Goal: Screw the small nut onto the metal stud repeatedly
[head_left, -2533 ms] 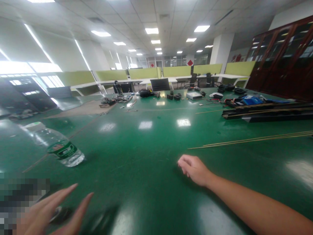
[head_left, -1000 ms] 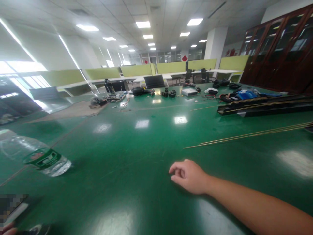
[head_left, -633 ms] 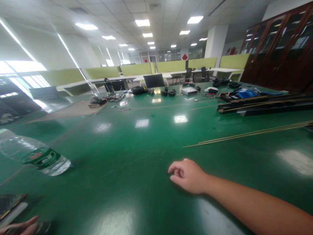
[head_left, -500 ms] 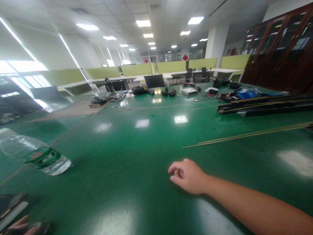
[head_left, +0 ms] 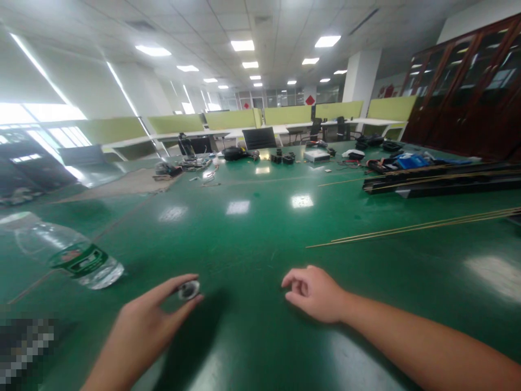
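A small round object with a pale rim and dark centre (head_left: pixel 189 290) is pinched between the thumb and fingers of my left hand (head_left: pixel 142 320). Its exact kind does not show. The hand is raised over the green tabletop (head_left: pixel 252 239) and casts a shadow to its right. My right hand (head_left: pixel 315 293) rests on the table with its fingers loosely curled in, and nothing shows in them. A clear plastic bottle with a green label (head_left: pixel 83 260) lies on its side left of my left hand.
Thin brass-coloured rods (head_left: pixel 407 231) reach in from the right, beyond my right hand. Black bars (head_left: pixel 439 184) lie farther back, near a blue item (head_left: pixel 411 160). Several dark parts and a white box (head_left: pixel 316 156) line the far edge. A blurred-out dark object (head_left: pixel 24 347) is at lower left.
My left hand has come in from the lower left corner toward the middle, with the small round object in its pinch. My right hand has stayed in place. The view has tilted slightly.
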`<control>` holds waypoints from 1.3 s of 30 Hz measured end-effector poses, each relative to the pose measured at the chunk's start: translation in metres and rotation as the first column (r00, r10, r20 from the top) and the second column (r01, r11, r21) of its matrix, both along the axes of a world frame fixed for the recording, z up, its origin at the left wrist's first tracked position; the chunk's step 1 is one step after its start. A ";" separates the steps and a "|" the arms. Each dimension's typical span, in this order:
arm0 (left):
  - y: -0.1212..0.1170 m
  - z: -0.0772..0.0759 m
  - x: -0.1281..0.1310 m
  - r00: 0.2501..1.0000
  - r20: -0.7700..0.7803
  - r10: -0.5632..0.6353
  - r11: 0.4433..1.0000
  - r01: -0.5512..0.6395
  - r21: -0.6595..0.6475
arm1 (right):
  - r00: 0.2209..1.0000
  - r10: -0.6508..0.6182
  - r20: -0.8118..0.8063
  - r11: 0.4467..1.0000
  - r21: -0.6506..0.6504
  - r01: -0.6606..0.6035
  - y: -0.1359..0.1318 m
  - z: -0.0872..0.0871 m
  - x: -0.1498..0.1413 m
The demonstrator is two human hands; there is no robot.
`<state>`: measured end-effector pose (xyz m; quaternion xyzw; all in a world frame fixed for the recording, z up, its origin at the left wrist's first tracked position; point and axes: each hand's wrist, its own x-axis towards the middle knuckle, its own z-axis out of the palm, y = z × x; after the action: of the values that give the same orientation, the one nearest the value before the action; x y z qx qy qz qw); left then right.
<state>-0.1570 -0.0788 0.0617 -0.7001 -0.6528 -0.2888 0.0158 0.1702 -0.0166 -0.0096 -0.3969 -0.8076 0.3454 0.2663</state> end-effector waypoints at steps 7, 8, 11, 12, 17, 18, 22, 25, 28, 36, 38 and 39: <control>0.057 -0.024 0.107 0.933 0.028 -0.359 0.918 0.358 -0.169 | 0.956 -0.189 -0.226 0.981 -0.084 0.174 0.007 -0.003 0.005; 0.058 -0.028 0.114 0.924 0.047 -0.380 0.907 0.382 -0.175 | 0.948 -0.201 -0.245 0.979 -0.089 0.185 0.007 -0.003 0.005; 0.055 -0.043 0.120 0.899 0.045 -0.435 0.888 0.437 -0.141 | 0.949 -0.172 -0.265 0.984 -0.100 0.151 0.007 -0.006 0.004; 0.053 -0.047 0.119 0.891 0.028 -0.453 0.883 0.452 -0.128 | 0.953 -0.154 -0.259 0.986 -0.097 0.133 0.007 -0.007 0.003; 0.047 -0.057 0.115 0.854 -0.004 -0.520 0.850 0.517 -0.099 | 0.980 -0.115 -0.164 0.993 -0.035 0.111 0.004 -0.009 0.001; 0.047 -0.057 0.115 0.854 0.000 -0.520 0.851 0.518 -0.086 | 0.982 -0.117 -0.147 0.993 -0.032 0.114 0.004 -0.010 0.001; 0.045 -0.055 0.115 0.875 0.038 -0.482 0.873 0.484 -0.064 | 0.987 -0.124 -0.101 0.992 -0.042 0.120 0.003 -0.009 0.004; 0.043 -0.053 0.115 0.869 0.077 -0.489 0.866 0.494 -0.070 | 0.986 -0.112 -0.121 0.993 -0.040 0.108 0.001 -0.006 0.004; 0.042 -0.052 0.112 0.851 0.115 -0.513 0.853 0.520 -0.042 | 0.984 -0.101 -0.148 0.994 -0.043 0.096 0.000 -0.004 0.004; 0.042 -0.053 0.110 0.848 0.106 -0.520 0.850 0.525 -0.032 | 0.978 -0.075 -0.195 0.997 -0.001 0.076 0.000 -0.003 0.004; 0.041 -0.053 0.112 0.838 0.088 -0.539 0.840 0.542 -0.015 | 0.975 -0.063 -0.212 0.998 0.011 0.067 0.000 -0.002 0.004; 0.041 -0.052 0.113 0.833 0.082 -0.547 0.836 0.549 -0.005 | 0.974 -0.060 -0.216 0.998 0.015 0.065 0.000 -0.001 0.004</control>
<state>-0.0439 -0.0380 0.0092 -0.8461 -0.4292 -0.2990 -0.1026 0.1746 -0.0165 -0.0105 -0.3792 -0.7649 0.3690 0.3675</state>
